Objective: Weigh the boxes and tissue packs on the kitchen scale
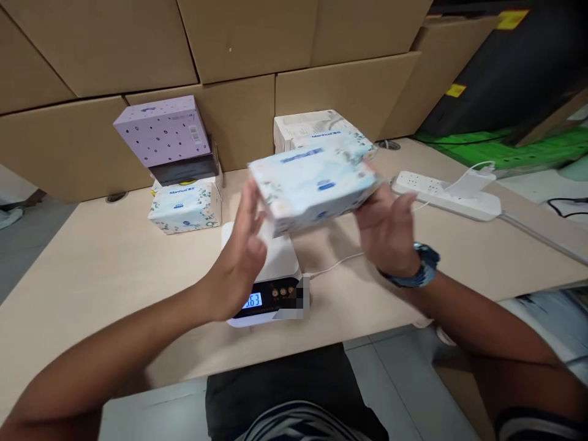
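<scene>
A pale blue tissue pack (315,187) is held in the air above a white scale (271,278) whose blue display is lit. My right hand (388,229) grips the pack's right end from below, fingers curled on it. My left hand (245,245) is beside the pack's left end, fingers stretched and apart, just off or barely touching it. Both hands and the pack are motion-blurred.
A lilac box (160,128) sits on a dark box and a tissue pack (186,208) at the back left. Another white tissue pack (312,128) lies behind. A white power strip (448,196) lies right. Cardboard boxes (229,43) line the desk's back.
</scene>
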The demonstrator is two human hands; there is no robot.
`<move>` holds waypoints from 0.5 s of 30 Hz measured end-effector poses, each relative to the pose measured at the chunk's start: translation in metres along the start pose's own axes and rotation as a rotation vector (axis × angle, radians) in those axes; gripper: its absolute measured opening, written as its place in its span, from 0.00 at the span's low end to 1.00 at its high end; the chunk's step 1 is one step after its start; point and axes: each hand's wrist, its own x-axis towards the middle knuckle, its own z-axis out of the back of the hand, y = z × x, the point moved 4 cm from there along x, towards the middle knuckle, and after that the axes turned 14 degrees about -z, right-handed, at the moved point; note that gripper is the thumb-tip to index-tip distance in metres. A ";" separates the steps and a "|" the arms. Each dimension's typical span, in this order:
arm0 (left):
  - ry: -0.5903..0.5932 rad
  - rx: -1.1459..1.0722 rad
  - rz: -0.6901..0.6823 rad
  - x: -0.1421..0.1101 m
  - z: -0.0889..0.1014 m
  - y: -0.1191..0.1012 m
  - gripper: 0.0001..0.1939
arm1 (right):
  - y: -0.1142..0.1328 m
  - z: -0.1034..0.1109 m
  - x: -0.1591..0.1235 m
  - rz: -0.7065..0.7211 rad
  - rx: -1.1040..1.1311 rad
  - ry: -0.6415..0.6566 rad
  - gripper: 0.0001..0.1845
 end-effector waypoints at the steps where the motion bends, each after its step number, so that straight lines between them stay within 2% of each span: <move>1: -0.031 -0.098 0.050 0.015 -0.011 -0.002 0.52 | 0.002 0.017 0.007 0.038 -0.023 -0.182 0.43; 3: -0.059 -0.270 0.158 0.042 -0.035 -0.001 0.54 | 0.005 0.048 0.016 0.118 -0.158 -0.494 0.41; 4: -0.076 -0.334 0.208 0.053 -0.046 0.002 0.54 | 0.006 0.060 0.019 0.143 -0.265 -0.598 0.41; 6: -0.106 -0.396 0.307 0.071 -0.062 0.012 0.53 | 0.004 0.074 0.025 0.143 -0.512 -0.696 0.40; 8: -0.138 -0.396 0.399 0.086 -0.068 0.021 0.51 | 0.001 0.075 0.029 0.095 -0.769 -0.699 0.34; 10: -0.177 -0.359 0.474 0.099 -0.065 0.027 0.50 | 0.000 0.067 0.029 0.044 -0.991 -0.674 0.28; 12: -0.222 -0.294 0.498 0.106 -0.053 0.029 0.50 | 0.001 0.056 0.027 0.004 -1.137 -0.612 0.24; 15: -0.247 -0.151 0.399 0.100 -0.024 0.026 0.55 | 0.000 0.039 0.021 -0.033 -1.216 -0.437 0.26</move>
